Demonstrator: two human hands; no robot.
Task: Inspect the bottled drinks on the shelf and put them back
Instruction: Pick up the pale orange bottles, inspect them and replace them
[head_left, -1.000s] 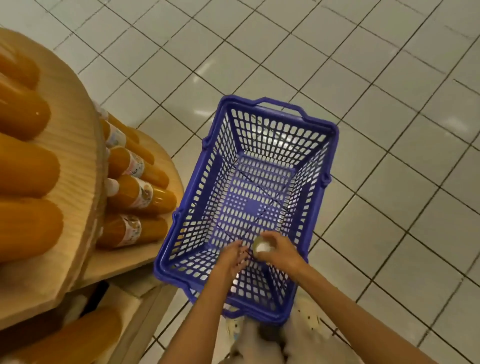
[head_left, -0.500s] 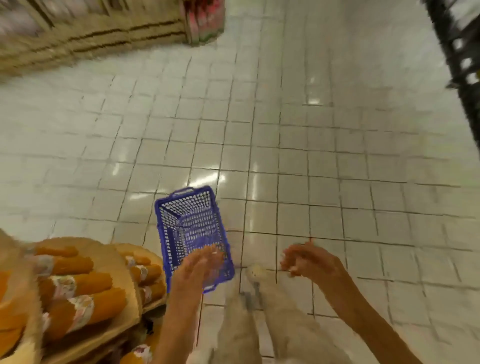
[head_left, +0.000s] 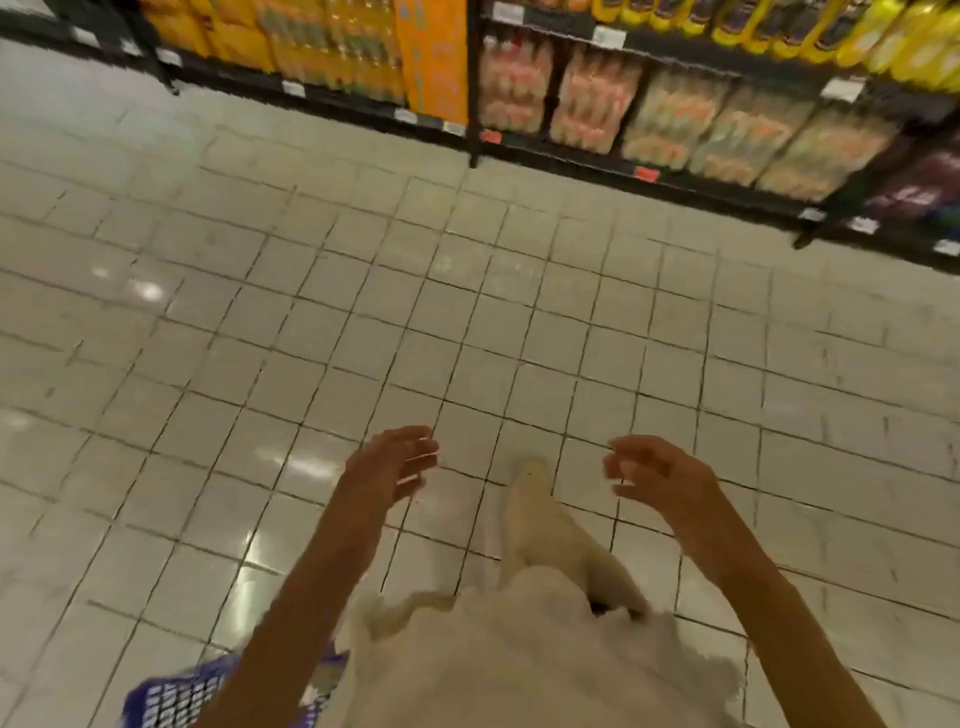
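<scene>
A black shelf rack (head_left: 644, 174) runs along the far side of the tiled aisle, blurred by motion. It carries shrink-wrapped packs of pale orange bottled drinks (head_left: 597, 104), orange bottles (head_left: 332, 47) to the left and yellow bottles (head_left: 779, 21) on the top row. My left hand (head_left: 389, 465) and my right hand (head_left: 657, 475) hang in front of me over the floor, fingers loosely apart, holding nothing. Both are well short of the shelf.
A blue plastic basket (head_left: 176, 696) stands on the floor at the bottom left, partly behind my left arm. My leg and pale shoe (head_left: 530, 483) step forward between the hands. White floor tiles (head_left: 260, 312) stretch to the shelf.
The view has swung up and away from the wooden stand with orange bottles toward the far shelf. The basket has dropped to the bottom edge. My hands have left it and spread apart.
</scene>
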